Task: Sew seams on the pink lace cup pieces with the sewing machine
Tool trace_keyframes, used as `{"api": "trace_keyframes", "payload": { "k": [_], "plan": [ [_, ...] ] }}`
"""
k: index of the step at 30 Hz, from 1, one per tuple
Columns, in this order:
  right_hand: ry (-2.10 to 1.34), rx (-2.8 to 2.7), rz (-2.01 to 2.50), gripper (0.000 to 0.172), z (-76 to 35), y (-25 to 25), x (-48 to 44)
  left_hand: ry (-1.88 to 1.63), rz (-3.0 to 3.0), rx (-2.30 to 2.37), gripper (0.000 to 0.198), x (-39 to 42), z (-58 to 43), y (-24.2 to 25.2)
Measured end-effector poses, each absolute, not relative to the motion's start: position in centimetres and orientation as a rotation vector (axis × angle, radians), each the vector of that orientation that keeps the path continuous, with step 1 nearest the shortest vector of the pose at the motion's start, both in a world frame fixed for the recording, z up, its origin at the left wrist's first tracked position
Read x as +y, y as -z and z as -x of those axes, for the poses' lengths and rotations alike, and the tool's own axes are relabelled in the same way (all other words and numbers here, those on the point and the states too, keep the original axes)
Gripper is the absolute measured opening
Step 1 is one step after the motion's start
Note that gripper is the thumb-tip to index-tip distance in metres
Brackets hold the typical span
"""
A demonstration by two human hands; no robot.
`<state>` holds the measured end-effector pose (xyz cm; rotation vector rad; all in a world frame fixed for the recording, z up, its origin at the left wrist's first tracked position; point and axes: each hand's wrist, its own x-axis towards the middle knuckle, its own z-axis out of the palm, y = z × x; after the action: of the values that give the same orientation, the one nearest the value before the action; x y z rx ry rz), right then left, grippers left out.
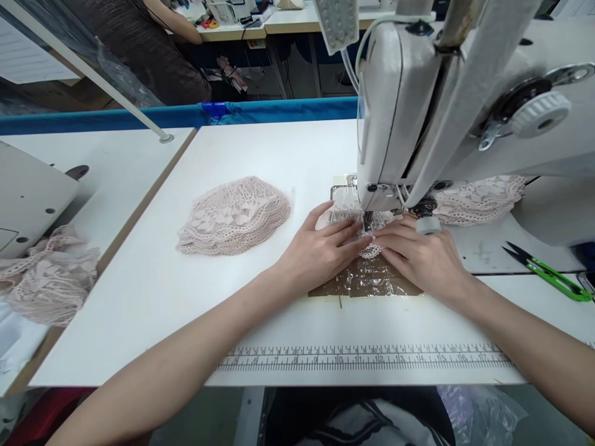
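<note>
A small piece of pale pink lace lies under the presser foot of the sewing machine. My left hand rests palm down with its fingers stretched out and spread, the tips on the lace just left of the foot. From the other side, my right hand lies on the lace's right part, fingers extended towards the needle area. The machine head's lower part hides some of the right fingertips. Beneath both hands is a brown, shiny taped patch on the table.
A stack of lace pieces lies on the white table at left, more lace behind the machine. Green-handled thread snips lie at right. A printed ruler runs along the front edge. Another person is beyond the blue rail.
</note>
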<state>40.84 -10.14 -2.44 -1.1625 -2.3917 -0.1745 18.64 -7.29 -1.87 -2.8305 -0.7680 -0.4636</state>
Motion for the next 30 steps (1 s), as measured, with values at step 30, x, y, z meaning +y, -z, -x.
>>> {"api": "trace_keyframes", "payload": {
  "k": [30],
  "plan": [
    [0.528, -2.504, 1.121, 0.027, -40.8, 2.3, -11.1, 0.537, 2.867, -0.831, 0.029, -9.0, -18.5, 1.6]
  ]
}}
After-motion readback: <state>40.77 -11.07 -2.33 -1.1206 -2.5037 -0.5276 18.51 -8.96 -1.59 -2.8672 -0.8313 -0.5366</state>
